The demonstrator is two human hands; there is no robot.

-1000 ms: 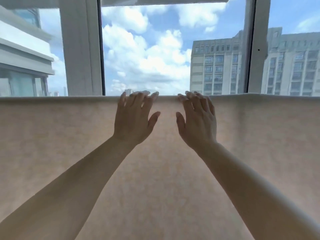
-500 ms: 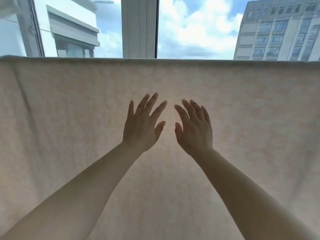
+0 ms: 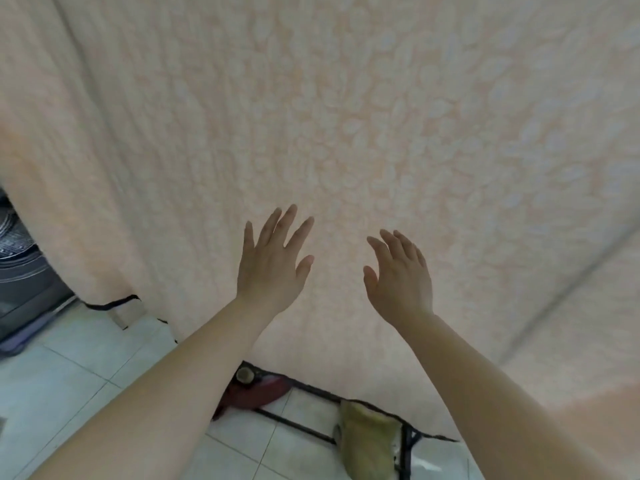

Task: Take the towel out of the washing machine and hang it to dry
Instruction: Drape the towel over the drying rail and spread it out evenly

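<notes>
Already hung: the pale peach, bubble-textured cloth towel (image 3: 346,116) drapes flat before you, clear of the floor. Your left hand (image 3: 273,268) and right hand (image 3: 398,275) are spread, holding nothing. Left: perhaps smoothing.

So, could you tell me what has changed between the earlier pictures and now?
Both hands slid down the hanging towel from its top edge: left hand and right hand now lie low on it, further apart. Unchanged: fingers straight, gripping nothing; towel hanging spread.
</notes>
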